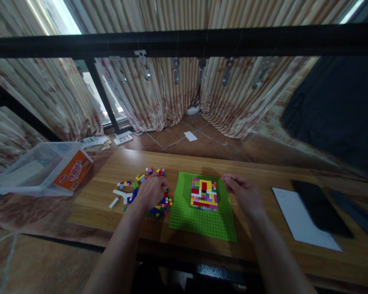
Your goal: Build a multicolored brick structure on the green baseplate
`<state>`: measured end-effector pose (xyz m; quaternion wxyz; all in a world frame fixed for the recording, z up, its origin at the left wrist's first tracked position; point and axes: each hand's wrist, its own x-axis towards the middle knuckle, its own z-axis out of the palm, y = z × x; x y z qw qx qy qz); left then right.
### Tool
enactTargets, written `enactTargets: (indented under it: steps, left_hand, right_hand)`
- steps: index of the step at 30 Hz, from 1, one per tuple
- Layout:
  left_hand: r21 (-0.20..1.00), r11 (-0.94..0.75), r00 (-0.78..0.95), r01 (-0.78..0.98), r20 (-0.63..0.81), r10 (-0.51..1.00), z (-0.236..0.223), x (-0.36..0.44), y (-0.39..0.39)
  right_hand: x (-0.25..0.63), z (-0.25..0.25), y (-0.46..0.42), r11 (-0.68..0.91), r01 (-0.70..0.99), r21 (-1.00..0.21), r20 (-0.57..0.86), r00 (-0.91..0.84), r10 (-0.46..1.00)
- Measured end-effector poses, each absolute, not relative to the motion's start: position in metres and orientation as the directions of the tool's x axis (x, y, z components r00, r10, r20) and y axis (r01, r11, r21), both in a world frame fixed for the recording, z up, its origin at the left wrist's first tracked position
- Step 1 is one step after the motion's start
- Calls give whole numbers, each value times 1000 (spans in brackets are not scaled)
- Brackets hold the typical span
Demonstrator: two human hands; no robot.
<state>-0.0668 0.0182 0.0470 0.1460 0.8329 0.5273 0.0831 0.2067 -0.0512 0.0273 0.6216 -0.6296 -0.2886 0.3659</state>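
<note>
My left hand [152,191] is over a pile of small loose toy bricks [162,207] in many colours. Its fingers curl down among them, and what they hold, if anything, is hidden. To the right of the pile lies a green studded baseplate [184,227]. A low block built of multicoloured bricks [204,195], mostly yellow, red, white and pink on top, sits on its upper middle. By the plate's upper right edge is my right hand [241,191], raised with thumb and fingers pinched together. Anything in that pinch is too small to make out.
White long bricks [113,202] lie left of the pile. A clear plastic bin [39,171] with an orange label stands beyond the table's left end. On the right are a white sheet [297,220] and a dark phone-like slab [322,207]. A black bar [184,44] crosses behind the table.
</note>
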Motion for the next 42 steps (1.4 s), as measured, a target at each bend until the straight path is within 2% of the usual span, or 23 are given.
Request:
enactTargets:
  steps: [6, 15, 22, 24, 26, 29, 32, 34, 37, 42]
  left_hand:
    - [304, -411, 442, 859, -40, 896, 48, -69, 18]
    - [405, -457, 515, 792, -40, 856, 45, -71, 16]
    - [374, -477, 533, 795, -55, 844, 46, -66, 19]
    - [408, -486, 539, 773, -18, 842, 45, -66, 20]
    - [505, -469, 522, 725, 42, 852, 45, -63, 20]
    - [751, -379, 473, 540, 102, 875, 45, -51, 14]
    - [958, -169, 477, 230, 40, 878, 45, -31, 4]
    - [997, -18, 489, 74, -21, 872, 46, -18, -3]
    - [988, 141, 523, -58, -90, 848, 46, -8, -11]
    - [952, 292, 584, -92, -186, 790, 45, -6, -15]
  right_hand:
    - [208, 27, -50, -44, -97, -994, -91, 565, 820]
    - [208, 25, -50, -46, -46, -998, -63, 545, 836]
    - [206, 26, -50, -49, -54, -997, -71, 557, 827]
    - [205, 27, -49, -38, -56, -998, -62, 559, 827]
    - [204, 30, -49, -1, -33, -999, -20, 569, 822]
    - [197, 36, -52, 95, 13, -995, 87, 527, 845]
    - [184, 41, -59, 155, 68, -986, 169, 370, 914]
    - [174, 43, -65, 179, 166, -970, 215, 236, 948]
    - [163, 45, -73, 231, 270, -935, 255, 54, 966]
    - [157, 52, -81, 272, 313, -910, 276, -33, 961]
